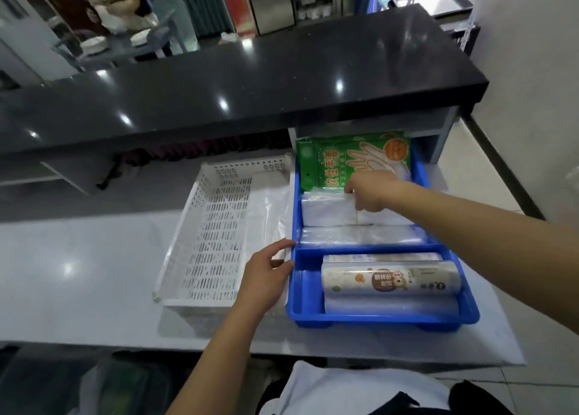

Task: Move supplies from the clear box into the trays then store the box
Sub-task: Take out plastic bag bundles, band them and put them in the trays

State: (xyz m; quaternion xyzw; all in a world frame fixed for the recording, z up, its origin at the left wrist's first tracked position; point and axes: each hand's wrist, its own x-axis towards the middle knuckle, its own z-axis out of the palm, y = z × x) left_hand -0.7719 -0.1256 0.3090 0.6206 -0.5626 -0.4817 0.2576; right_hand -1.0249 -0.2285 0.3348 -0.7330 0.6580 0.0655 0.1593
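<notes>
The blue tray holds a green glove packet at its far end, flat white-wrapped packs in the middle and printed rolls in the near compartment. The right hand pinches the white packs' top edge with curled fingers. The left hand rests relaxed and holding nothing against the tray's left rim, where the white slotted basket stands just beside it.

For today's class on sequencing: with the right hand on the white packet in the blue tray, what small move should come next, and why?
Probably let go and withdraw: the right hand pinches the white packet, which already lies in the blue tray below the green glove pack.
</notes>
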